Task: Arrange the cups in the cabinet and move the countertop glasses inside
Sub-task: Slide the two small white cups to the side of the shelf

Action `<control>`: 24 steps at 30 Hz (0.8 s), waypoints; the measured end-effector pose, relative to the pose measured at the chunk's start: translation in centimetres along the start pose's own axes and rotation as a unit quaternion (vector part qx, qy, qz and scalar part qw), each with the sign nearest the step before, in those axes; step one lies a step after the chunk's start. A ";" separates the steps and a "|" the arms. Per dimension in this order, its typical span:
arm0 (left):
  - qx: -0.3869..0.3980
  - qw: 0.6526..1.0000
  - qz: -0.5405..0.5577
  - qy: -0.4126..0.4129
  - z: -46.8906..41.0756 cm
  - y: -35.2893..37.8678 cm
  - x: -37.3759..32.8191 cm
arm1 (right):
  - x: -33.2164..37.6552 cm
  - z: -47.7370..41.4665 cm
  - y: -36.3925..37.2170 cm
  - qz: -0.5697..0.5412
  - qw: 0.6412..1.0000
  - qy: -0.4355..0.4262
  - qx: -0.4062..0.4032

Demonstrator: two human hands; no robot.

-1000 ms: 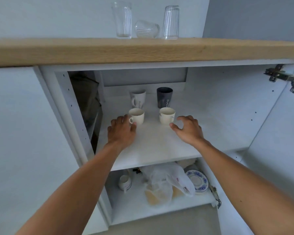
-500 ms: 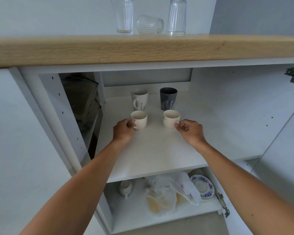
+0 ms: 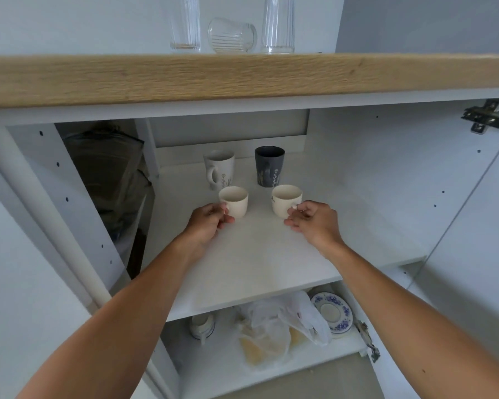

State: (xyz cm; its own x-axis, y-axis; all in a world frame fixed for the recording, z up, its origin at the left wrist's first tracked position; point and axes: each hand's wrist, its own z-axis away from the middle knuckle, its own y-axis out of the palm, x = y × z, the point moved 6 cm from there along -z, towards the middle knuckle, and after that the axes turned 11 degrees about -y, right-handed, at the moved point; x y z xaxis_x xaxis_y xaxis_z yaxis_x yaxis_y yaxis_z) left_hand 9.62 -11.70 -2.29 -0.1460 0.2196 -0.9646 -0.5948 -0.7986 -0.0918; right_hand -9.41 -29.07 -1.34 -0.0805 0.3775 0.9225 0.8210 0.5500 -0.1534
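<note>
Two small cream cups stand side by side on the white upper cabinet shelf (image 3: pixel 242 272). My left hand (image 3: pixel 206 224) pinches the handle of the left cream cup (image 3: pixel 234 200). My right hand (image 3: pixel 314 221) pinches the handle of the right cream cup (image 3: pixel 285 200). Behind them stand a white mug (image 3: pixel 220 171) with a handle and a dark grey tumbler (image 3: pixel 269 169). On the wooden countertop (image 3: pixel 242 77) above are three clear ribbed glasses: an upright one on the left (image 3: pixel 185 24), one lying on its side (image 3: pixel 232 34) and another upright one on the right (image 3: pixel 278 24).
The lower shelf holds a small white cup (image 3: pixel 202 326), a crumpled plastic bag (image 3: pixel 274 329) and a blue-patterned saucer (image 3: pixel 333 311). A dark bundle (image 3: pixel 104 174) fills the compartment to the left. The cabinet door (image 3: pixel 473 231) hangs open at the right on its hinge (image 3: pixel 486 116).
Both hands closed from open, spread fingers onto the handles of the two cream cups. The camera moved closer and tilted down a little.
</note>
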 end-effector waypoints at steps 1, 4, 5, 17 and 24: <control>0.016 1.000 0.010 -0.006 0.1 0.7 0.0 | 0.0 0.2 -0.9 0.004 1.000 -0.008 -0.009; 0.066 0.998 0.020 -0.012 0.2 3.3 -0.6 | 0.2 0.9 -4.2 0.013 0.999 -0.024 -0.043; 0.083 0.996 0.020 -0.012 0.3 4.5 -0.9 | 0.3 1.1 -5.5 0.020 0.998 -0.028 -0.057; 0.227 0.974 0.018 -0.005 -0.3 18.9 -4.0 | 0.4 3.9 -13.6 0.079 0.983 -0.049 -0.160; 0.257 0.966 0.015 -0.009 -0.6 23.2 -3.3 | -0.7 4.3 -14.5 0.084 0.979 -0.030 -0.181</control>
State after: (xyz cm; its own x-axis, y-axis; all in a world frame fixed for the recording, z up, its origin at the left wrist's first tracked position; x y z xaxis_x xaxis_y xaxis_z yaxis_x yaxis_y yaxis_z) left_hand -3.26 -31.31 -1.37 -0.1798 0.2148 -0.9600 -0.9039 -0.4211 0.0751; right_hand -23.65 -34.08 -1.27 0.0489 0.4892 0.8708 0.9711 0.1807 -0.1561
